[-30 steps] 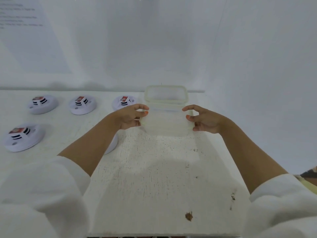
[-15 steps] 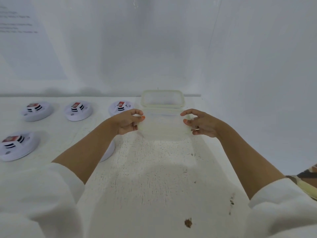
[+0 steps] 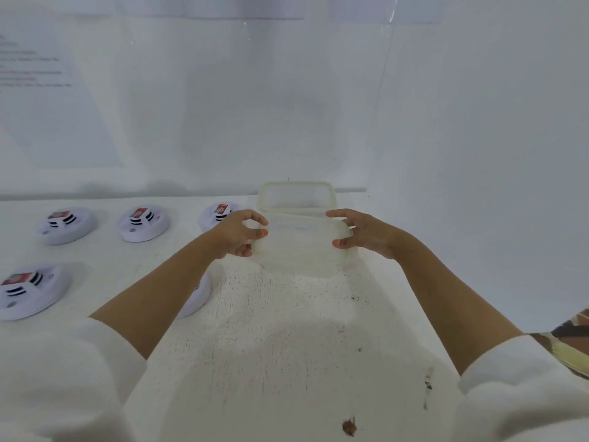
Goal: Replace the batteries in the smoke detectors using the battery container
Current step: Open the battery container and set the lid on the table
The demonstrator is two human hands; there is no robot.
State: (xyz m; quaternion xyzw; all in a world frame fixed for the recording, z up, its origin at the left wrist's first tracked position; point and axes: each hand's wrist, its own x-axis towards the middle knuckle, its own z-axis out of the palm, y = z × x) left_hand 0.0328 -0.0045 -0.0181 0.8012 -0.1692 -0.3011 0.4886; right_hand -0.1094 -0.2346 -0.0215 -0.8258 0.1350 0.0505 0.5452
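Note:
A translucent plastic battery container (image 3: 296, 194) stands open at the back middle of the white table; its contents are too faint to make out. Just in front of it, both hands hold its translucent lid (image 3: 299, 250) tilted above the table. My left hand (image 3: 239, 234) pinches the lid's left edge between thumb and fingers, and my right hand (image 3: 363, 234) pinches the right edge. White round smoke detectors lie to the left with red-labelled batteries showing: three in a back row (image 3: 67, 224) (image 3: 143, 223) (image 3: 220, 213) and one nearer (image 3: 28, 291).
Another smoke detector (image 3: 199, 296) is mostly hidden under my left forearm. The worn white table (image 3: 287, 362) carries a dark stain (image 3: 349, 427) near its front edge. White walls close the back and right; a printed sheet (image 3: 38, 71) hangs at left.
Both hands keep their hold on the lid's edges and have lifted it slightly off the container. The camera has tipped up a little, so everything sits lower in view.

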